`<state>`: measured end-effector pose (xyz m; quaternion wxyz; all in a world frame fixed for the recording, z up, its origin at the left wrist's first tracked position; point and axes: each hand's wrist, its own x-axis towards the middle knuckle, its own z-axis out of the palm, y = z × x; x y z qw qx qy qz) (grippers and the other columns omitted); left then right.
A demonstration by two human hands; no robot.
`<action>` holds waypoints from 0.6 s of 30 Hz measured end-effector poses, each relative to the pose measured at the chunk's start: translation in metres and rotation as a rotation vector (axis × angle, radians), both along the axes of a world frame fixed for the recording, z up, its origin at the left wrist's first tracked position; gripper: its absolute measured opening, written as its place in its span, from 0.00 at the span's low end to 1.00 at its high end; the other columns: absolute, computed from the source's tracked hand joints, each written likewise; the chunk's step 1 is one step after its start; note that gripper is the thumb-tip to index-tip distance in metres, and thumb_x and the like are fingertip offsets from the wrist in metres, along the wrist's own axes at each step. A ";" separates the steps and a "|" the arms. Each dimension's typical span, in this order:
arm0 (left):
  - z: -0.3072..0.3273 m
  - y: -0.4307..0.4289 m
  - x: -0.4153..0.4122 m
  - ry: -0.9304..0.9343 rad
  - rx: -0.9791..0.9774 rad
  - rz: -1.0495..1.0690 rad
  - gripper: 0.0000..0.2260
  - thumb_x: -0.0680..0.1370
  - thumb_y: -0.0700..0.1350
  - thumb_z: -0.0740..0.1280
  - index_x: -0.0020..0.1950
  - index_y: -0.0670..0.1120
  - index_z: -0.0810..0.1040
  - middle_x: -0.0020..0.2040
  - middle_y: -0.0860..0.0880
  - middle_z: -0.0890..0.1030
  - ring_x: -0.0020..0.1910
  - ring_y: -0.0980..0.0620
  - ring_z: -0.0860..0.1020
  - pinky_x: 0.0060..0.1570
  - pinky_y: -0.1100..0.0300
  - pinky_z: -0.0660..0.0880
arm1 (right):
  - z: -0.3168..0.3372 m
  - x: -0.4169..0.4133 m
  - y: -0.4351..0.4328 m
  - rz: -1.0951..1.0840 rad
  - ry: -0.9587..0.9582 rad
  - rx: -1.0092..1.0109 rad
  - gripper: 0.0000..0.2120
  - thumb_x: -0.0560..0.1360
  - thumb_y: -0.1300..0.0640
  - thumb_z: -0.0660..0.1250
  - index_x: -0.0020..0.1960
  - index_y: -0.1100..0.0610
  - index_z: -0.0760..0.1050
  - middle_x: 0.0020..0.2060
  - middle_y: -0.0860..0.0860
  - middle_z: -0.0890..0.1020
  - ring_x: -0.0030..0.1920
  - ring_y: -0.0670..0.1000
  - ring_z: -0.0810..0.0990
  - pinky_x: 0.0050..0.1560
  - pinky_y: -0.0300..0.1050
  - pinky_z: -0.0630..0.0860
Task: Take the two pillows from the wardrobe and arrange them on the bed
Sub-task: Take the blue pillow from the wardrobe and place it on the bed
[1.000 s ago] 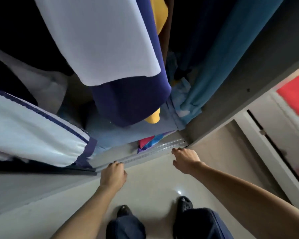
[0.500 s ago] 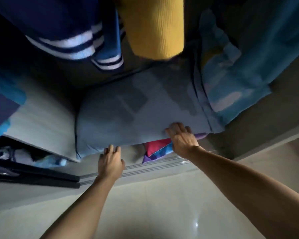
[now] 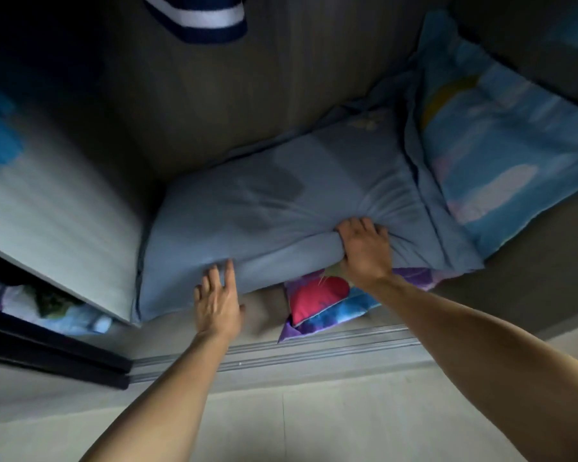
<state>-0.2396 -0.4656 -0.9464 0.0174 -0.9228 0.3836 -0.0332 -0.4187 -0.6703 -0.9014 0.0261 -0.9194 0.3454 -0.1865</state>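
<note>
Dim wardrobe (image 3: 214, 105) floor fills my view, with a pale side panel (image 3: 64, 235) on the left and a striped garment (image 3: 197, 18) hanging above. Near the front left corner of that floor, my left hand (image 3: 218, 300) is open, fingers spread, just touching the front edge of the plain blue pillow (image 3: 264, 208) without gripping anything. That pillow lies flat across the wardrobe floor, its left end against the side panel. Further right, my right hand (image 3: 364, 250) is closed on a bunched fold of the pillow's front edge, the cloth wrinkling around my fingers. Under that edge a heart-patterned cushion (image 3: 317, 303) pokes out toward the sliding-door track (image 3: 314, 348), and at the right wall a cloud-print pillow (image 3: 501, 161) leans, overlapped by the blue one's flap. To lift well, I should slide my left hand under the pillow, take the body rather than just the cover, and draw it out level so the cushion beneath does not drag along.
</note>
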 end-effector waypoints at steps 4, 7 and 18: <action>0.022 0.002 0.001 -0.039 -0.078 0.067 0.48 0.59 0.54 0.78 0.73 0.44 0.58 0.67 0.37 0.68 0.62 0.38 0.70 0.59 0.47 0.67 | 0.041 -0.005 0.007 0.060 -0.236 0.135 0.16 0.62 0.64 0.67 0.49 0.60 0.75 0.46 0.60 0.79 0.50 0.63 0.76 0.48 0.57 0.72; 0.035 0.010 0.000 -0.038 -0.141 0.047 0.39 0.54 0.47 0.80 0.62 0.43 0.69 0.56 0.37 0.74 0.54 0.37 0.74 0.54 0.46 0.71 | 0.057 -0.014 0.018 0.083 -0.306 0.155 0.18 0.59 0.69 0.70 0.48 0.61 0.75 0.44 0.62 0.79 0.46 0.65 0.77 0.45 0.56 0.73; 0.206 0.041 -0.025 0.036 -0.229 0.032 0.23 0.51 0.34 0.77 0.42 0.42 0.72 0.39 0.38 0.78 0.43 0.37 0.76 0.41 0.45 0.72 | 0.219 -0.022 0.034 -0.015 -0.072 0.181 0.16 0.59 0.61 0.67 0.47 0.62 0.75 0.41 0.63 0.79 0.44 0.65 0.76 0.45 0.55 0.73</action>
